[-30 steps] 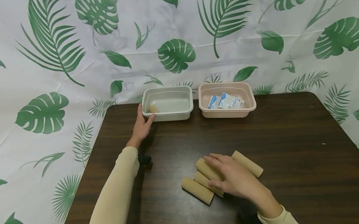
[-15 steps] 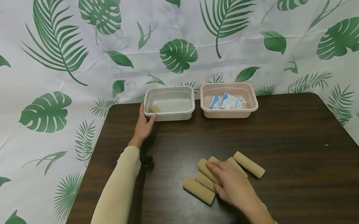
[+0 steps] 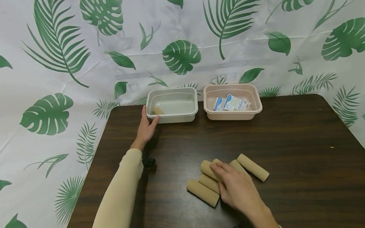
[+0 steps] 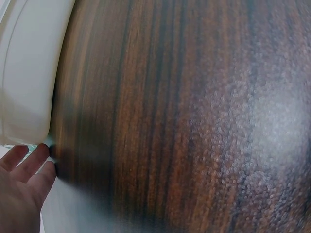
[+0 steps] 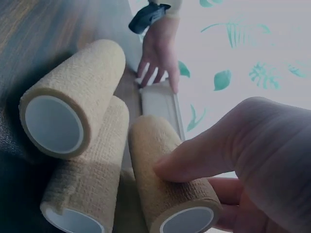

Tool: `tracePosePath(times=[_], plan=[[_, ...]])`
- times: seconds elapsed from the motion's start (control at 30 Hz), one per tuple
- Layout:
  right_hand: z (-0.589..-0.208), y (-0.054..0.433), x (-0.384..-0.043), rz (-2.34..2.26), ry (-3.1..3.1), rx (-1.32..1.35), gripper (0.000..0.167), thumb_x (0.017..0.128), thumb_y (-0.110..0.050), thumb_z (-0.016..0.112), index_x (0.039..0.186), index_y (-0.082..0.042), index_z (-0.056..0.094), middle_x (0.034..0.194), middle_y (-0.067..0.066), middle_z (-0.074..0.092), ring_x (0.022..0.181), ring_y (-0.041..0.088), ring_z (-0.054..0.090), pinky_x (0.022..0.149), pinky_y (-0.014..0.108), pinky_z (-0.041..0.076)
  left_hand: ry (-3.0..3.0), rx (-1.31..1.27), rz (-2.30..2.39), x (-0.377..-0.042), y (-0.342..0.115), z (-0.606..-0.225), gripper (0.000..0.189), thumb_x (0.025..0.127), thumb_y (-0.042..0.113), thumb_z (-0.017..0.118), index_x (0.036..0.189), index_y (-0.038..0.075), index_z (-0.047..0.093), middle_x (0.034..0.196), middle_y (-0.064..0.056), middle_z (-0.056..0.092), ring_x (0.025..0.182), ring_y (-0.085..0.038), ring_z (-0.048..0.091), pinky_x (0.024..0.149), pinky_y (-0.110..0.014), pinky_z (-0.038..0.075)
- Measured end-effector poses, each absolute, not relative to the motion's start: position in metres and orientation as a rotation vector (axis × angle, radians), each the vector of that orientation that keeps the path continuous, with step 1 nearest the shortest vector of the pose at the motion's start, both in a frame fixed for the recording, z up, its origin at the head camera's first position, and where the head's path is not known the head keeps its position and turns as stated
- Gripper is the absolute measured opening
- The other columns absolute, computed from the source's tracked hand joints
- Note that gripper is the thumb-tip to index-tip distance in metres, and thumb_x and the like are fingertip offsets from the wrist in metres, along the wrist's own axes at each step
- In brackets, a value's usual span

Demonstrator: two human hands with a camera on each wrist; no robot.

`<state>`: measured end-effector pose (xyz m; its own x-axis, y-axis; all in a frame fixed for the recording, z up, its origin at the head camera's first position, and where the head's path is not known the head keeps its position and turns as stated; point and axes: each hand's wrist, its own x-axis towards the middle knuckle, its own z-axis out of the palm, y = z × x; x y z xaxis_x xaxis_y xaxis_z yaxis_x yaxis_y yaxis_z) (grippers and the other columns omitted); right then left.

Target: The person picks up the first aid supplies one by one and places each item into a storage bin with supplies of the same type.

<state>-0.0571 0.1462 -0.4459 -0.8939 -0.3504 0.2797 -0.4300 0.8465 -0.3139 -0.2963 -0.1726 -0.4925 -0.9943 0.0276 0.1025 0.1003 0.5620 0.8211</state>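
Several tan bandage rolls point(image 3: 203, 193) with a crinkled surface and white hollow cores lie side by side on the dark wood table. My right hand point(image 3: 238, 189) pinches one bandage roll point(image 5: 153, 145), its thumb on the near side and the fingers behind. Two more rolls point(image 5: 80, 97) lie beside it in the right wrist view, one resting higher than the other. At the back left, my left hand point(image 3: 144, 130) touches the corner of a pale grey-green tub point(image 3: 176, 119), fingers extended along its left side and thumb at the front rim. A small tan piece point(image 3: 158, 110) lies inside that tub.
Right of the grey-green tub stands a pink tub point(image 3: 231, 116) holding white and blue packets point(image 3: 236, 103). Both tubs are near the table's back edge. Behind them hangs a white leaf-print cloth point(image 3: 177, 30). A tiny pale scrap point(image 3: 332, 147) lies on the table at right.
My right hand has shifted left and brought its spread fingers together around a bandage roll, uncovering other rolls to its right. My left hand keeps its place at the tub.
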Motion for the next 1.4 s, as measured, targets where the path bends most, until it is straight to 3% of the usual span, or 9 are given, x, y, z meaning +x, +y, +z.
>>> tracePosePath(times=[0.3, 0.53, 0.7, 0.9, 1.2, 1.4], plan=[[-0.438, 0.152, -0.06, 0.64, -2.883, 0.564, 0.056, 0.078, -0.007, 0.071, 0.133, -0.019, 0.063, 0.129, -0.001, 0.062, 0.107, 0.022, 0.065, 0.059, 0.035, 0.05, -2.71, -0.103, -1.425, -0.297, -0.174, -0.495, 0.083, 0.1, 0.05, 0.048, 0.159, 0.024, -0.004, 0.163, -0.01, 0.011, 0.146, -0.029, 0.018, 0.114, -0.05, 0.019], [-0.43, 0.161, -0.07, 0.804, -2.85, 0.62, 0.055, 0.084, -0.005, 0.072, 0.136, -0.016, 0.06, 0.133, 0.001, 0.06, 0.111, 0.022, 0.062, 0.073, 0.038, 0.051, -2.706, -0.114, -1.433, -0.297, -0.174, -0.495, 0.083, 0.101, 0.048, 0.049, 0.159, 0.023, -0.004, 0.163, -0.01, 0.012, 0.146, -0.029, 0.019, 0.114, -0.05, 0.02], [-0.424, 0.166, -0.088, 0.867, -2.809, 0.664, 0.053, 0.086, -0.005, 0.07, 0.137, -0.017, 0.059, 0.134, 0.001, 0.06, 0.104, 0.019, 0.064, 0.072, 0.039, 0.05, -2.691, -0.127, -1.441, -0.298, -0.173, -0.493, 0.082, 0.101, 0.046, 0.05, 0.159, 0.022, -0.004, 0.163, -0.009, 0.01, 0.147, -0.028, 0.018, 0.114, -0.05, 0.018], [-0.414, 0.164, -0.12, 0.856, -2.824, 0.67, 0.052, 0.088, -0.012, 0.07, 0.138, -0.022, 0.058, 0.137, -0.004, 0.058, 0.113, 0.023, 0.061, 0.077, 0.048, 0.051, -2.688, -0.112, -1.434, -0.299, -0.173, -0.492, 0.082, 0.101, 0.044, 0.05, 0.159, 0.021, -0.003, 0.163, -0.01, 0.012, 0.147, -0.028, 0.018, 0.114, -0.05, 0.018], [-0.409, 0.151, -0.175, 0.903, -2.802, 0.642, 0.05, 0.088, -0.015, 0.07, 0.137, -0.021, 0.059, 0.128, 0.003, 0.062, 0.081, 0.019, 0.06, 0.064, 0.042, 0.047, -2.694, -0.137, -1.43, -0.299, -0.173, -0.494, 0.082, 0.101, 0.047, 0.05, 0.159, 0.022, -0.003, 0.163, -0.011, 0.012, 0.146, -0.029, 0.019, 0.114, -0.05, 0.019], [-0.409, 0.137, -0.209, 0.888, -2.821, 0.557, 0.049, 0.089, -0.021, 0.069, 0.137, -0.021, 0.059, 0.121, 0.006, 0.065, 0.076, 0.021, 0.058, 0.061, 0.041, 0.045, -2.699, -0.126, -1.423, -0.299, -0.173, -0.495, 0.083, 0.1, 0.049, 0.05, 0.159, 0.022, -0.003, 0.163, -0.01, 0.012, 0.146, -0.029, 0.019, 0.114, -0.051, 0.019]])
